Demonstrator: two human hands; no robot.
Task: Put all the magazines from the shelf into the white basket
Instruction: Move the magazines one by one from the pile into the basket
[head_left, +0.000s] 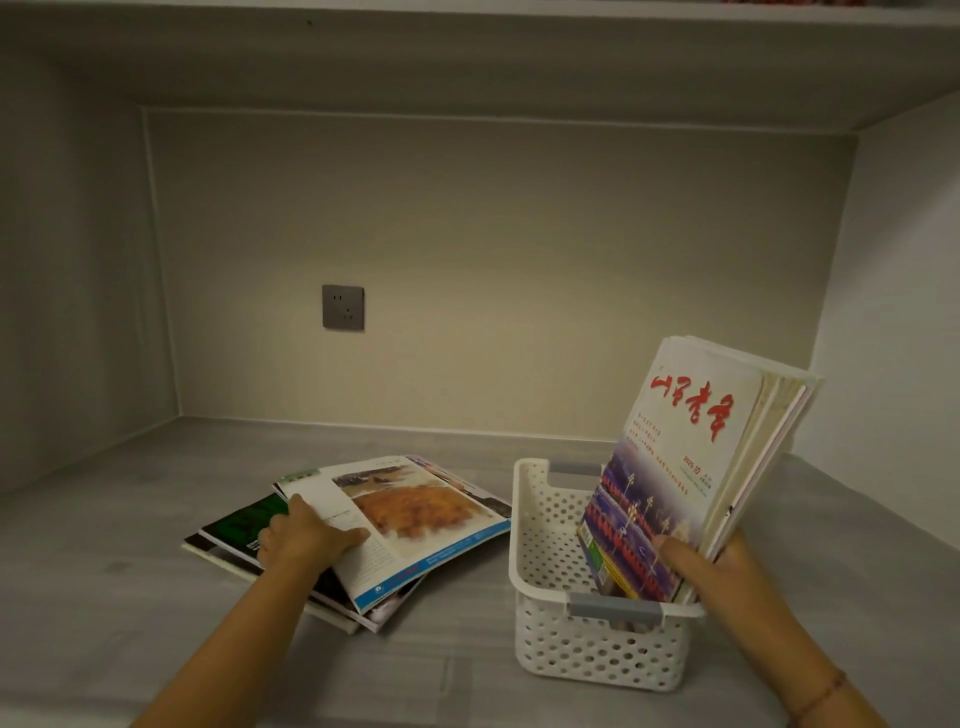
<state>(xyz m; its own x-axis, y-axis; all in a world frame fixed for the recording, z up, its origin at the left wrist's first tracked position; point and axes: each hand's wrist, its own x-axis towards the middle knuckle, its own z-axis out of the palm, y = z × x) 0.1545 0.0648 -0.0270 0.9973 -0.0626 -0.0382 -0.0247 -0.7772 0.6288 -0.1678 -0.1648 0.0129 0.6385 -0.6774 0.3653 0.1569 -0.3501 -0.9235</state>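
Head view: a grey wood-grain shelf board inside a pale recess carries everything. Left of centre lies a loose flat stack of glossy magazines, fanned so that their corners stick out. The top magazine, white with an orange-brown landscape picture and a blue lower edge, lies face up and askew. The left hand grips it at its near-left edge, with the thumb flat across the cover and the fingers clamped on that edge. Beneath it, a black magazine with green lettering shows to the left of the hand.

Just beside the stack on the right stands a white perforated plastic basket with a grey handle on its near rim. A bundle of several magazines stands upright in the basket's right half, leaning to the right and rising well above the rim. Its front magazine is white with red brush lettering over a purple and red picture. The right hand holds the bundle at its near lower corner. The thumb presses on the front cover, and the fingers are clamped round the back, hidden from sight. A thin red-brown bracelet circles the right wrist. A grey wall socket sits on the back wall
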